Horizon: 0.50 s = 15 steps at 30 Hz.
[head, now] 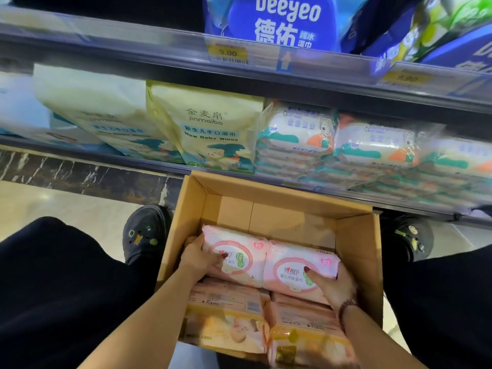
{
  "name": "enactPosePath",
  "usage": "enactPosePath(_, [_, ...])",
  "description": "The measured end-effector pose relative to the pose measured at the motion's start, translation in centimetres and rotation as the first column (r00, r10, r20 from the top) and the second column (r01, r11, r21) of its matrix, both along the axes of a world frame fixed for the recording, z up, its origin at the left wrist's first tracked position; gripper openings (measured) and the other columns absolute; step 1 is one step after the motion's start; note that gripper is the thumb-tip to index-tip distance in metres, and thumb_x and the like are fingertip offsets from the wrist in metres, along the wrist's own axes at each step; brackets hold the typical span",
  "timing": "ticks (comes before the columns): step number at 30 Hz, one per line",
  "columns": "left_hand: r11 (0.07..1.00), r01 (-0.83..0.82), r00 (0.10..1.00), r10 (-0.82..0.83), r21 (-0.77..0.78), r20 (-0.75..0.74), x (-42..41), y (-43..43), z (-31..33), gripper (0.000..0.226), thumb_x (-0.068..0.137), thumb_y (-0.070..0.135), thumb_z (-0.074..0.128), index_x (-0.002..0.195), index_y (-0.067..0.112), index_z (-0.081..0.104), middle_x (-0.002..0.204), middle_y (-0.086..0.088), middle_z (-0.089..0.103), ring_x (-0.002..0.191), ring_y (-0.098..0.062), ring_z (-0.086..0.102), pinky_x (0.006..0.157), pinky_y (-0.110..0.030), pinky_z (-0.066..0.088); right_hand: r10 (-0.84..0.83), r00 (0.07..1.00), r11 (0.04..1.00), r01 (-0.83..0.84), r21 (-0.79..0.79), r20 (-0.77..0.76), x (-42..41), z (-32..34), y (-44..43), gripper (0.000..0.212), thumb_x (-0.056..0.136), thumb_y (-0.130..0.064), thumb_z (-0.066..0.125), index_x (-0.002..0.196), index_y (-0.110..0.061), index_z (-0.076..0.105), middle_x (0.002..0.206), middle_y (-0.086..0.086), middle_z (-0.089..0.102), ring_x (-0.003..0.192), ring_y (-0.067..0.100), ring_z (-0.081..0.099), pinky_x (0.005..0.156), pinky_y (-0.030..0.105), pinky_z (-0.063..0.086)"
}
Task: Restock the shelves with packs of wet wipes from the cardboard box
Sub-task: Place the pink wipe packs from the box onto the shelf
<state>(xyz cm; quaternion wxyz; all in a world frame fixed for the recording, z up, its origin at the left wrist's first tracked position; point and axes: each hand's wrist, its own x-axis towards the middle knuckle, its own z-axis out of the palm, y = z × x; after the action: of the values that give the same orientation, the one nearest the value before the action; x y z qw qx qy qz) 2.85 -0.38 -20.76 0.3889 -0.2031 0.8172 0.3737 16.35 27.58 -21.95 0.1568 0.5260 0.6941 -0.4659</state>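
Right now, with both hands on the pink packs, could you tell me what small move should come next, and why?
Probably lift both straight up: the left hand grips the left pink pack, the right hand grips the right pink pack, and both sit inside the cardboard box on lower packs.

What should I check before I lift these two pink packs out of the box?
1. Left hand grips the left pink plastic wipe pack: ok.
2. Right hand grips the right pink plastic wipe pack: ok.
3. Brown cardboard box open on top, nothing over the pink packs: ok.
4. Pink packs free of the orange packs beneath: cannot tell.
5. Free gap on the lower dark shelf: cannot tell; the visible stretch holds cream pouches and white packs.
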Motion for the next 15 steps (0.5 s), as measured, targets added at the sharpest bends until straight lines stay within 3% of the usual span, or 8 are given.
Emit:
enactPosePath(4, [0.950,0.235,0.965,-0.253,-0.204,-0.066,0.7,0.4,0.9,0.085,0.074,0.049,0.073,0.144,0.024,0.031,0.153,0.001,0.016,0.131,-0.025,0.039,0.107,-0.039,0.038,0.111,0.992,0.982,-0.118,0.149,0.055,-0.1,1.0,-0.4,0.070,0.067,-0.032,0.086,0.127,-0.011,0.056,0.130,0.012,0.051,0.123,0.031,0.048,0.100,0.037,0.042])
enactPosePath(8, [0.915,0.327,0.936,-0.349,-0.238,-0.053,1.0,0.2,1.3,0.097,0.076,0.060,0.065,0.151,0.034,0.010,0.159,0.000,0.002,0.136,-0.026,0.036,0.108,-0.039,0.036,0.217,0.973,0.945,-0.229,0.235,0.076,0.3,1.5,-0.8,0.075,0.067,-0.036,0.085,0.129,-0.008,0.054,0.140,0.015,0.042,0.130,0.034,0.041,0.105,0.040,0.037])
enactPosePath(9, [0.913,0.339,0.932,-0.358,-0.228,-0.048,1.0,0.1,1.4,0.095,0.077,0.058,0.066,0.150,0.036,0.009,0.159,-0.001,0.006,0.135,-0.026,0.037,0.108,-0.038,0.036,0.230,0.971,0.937,-0.237,0.257,0.057,0.4,1.5,-0.8,0.075,0.066,-0.035,0.086,0.128,-0.008,0.055,0.142,0.015,0.041,0.130,0.033,0.042,0.104,0.040,0.038])
enactPosePath(11, [0.959,0.272,0.962,-0.274,-0.083,-0.013,1.0,-0.3,1.4,0.085,0.077,0.048,0.071,0.142,0.052,0.016,0.150,0.000,0.034,0.130,-0.024,0.045,0.109,-0.037,0.038,0.239,0.971,0.936,-0.236,0.261,0.020,0.5,1.7,-0.8,0.070,0.066,-0.033,0.086,0.125,-0.010,0.056,0.142,0.012,0.040,0.129,0.032,0.043,0.099,0.038,0.039])
enactPosePath(13, [0.987,0.108,0.992,-0.114,0.117,0.051,1.1,-1.0,0.9,0.085,0.066,0.042,0.079,0.115,0.078,0.020,0.128,0.006,0.059,0.117,-0.020,0.058,0.103,-0.043,0.046,0.192,0.981,0.966,-0.182,0.182,-0.037,0.3,2.1,-0.7,0.059,0.068,-0.028,0.085,0.116,-0.013,0.055,0.133,0.009,0.046,0.121,0.031,0.048,0.088,0.035,0.041])
enactPosePath(14, [0.983,0.045,0.994,-0.063,0.180,0.091,1.1,-1.6,0.3,0.087,0.062,0.040,0.082,0.109,0.081,0.021,0.121,0.006,0.064,0.113,-0.018,0.060,0.100,-0.044,0.048,0.150,0.985,0.983,-0.140,0.116,-0.082,0.2,2.3,-0.7,0.054,0.069,-0.025,0.085,0.112,-0.015,0.054,0.126,0.007,0.051,0.115,0.029,0.052,0.084,0.033,0.042])
enactPosePath(15, [0.975,0.025,0.993,-0.051,0.220,0.110,1.0,-1.9,0.0,0.090,0.062,0.036,0.083,0.115,0.077,0.023,0.118,0.006,0.066,0.111,-0.017,0.062,0.098,-0.044,0.049,0.103,0.987,0.994,-0.098,0.041,-0.126,0.1,2.5,-0.5,0.052,0.070,-0.022,0.085,0.110,-0.017,0.052,0.119,0.005,0.056,0.109,0.026,0.056,0.082,0.033,0.043])
